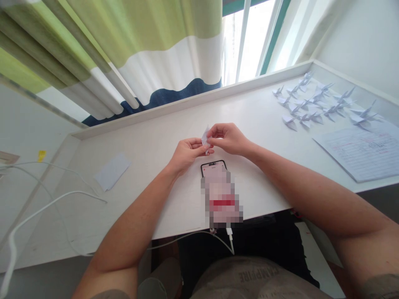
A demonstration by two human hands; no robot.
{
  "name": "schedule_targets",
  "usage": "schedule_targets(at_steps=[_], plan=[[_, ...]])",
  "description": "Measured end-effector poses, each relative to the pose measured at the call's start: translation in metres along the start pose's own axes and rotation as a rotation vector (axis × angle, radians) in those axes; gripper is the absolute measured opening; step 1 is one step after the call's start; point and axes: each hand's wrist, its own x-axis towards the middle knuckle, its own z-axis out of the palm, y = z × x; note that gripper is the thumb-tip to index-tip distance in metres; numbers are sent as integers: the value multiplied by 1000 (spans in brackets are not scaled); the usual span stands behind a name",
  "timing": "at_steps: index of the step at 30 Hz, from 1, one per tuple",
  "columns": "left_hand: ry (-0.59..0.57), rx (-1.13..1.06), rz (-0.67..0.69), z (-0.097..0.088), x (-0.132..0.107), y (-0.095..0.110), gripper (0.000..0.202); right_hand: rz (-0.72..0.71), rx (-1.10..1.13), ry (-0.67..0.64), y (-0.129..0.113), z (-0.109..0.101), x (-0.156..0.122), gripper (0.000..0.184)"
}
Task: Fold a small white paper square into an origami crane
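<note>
Between both hands, above the middle of the desk, is a small folded piece of white paper [205, 136], narrow and pointed at its top and bottom. My left hand [190, 151] grips its lower left side between thumb and fingers. From the right, my right hand [227, 138] pinches the paper's edge with thumb and forefinger. Just below the hands lies a phone [218, 182], its screen lit and partly blurred out. At the far right stand several white paper cranes [311, 106] in loose rows.
A small stack of white paper sheets [112, 171] lies on the left of the desk [162, 211]. White cables [59, 203] loop across the left side. A lined, written-on notebook page [361, 151] lies at right. A raised rim [149, 107] runs along the back, below curtains [174, 54].
</note>
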Motion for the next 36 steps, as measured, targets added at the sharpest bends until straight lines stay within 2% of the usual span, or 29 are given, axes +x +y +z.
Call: schedule_targets(at_steps=[7,15,22,27,31,36], plan=[[65,-17,-17,4,1,-1,42,49,-28,44,1,4,0,7],[108,-12,-5,6,-1,4,33,99,244,55,6,3,1,28],[90,-10,-34,7,-2,4,30,227,322,20,10,2,3,25],[84,-43,-29,4,-2,5,31,179,298,-111,8,1,1,24],[55,-69,-42,4,0,6,37,134,241,-44,4,2,0,17],[90,-2,58,9,-1,4,48,76,182,2,-2,2,-1,16]])
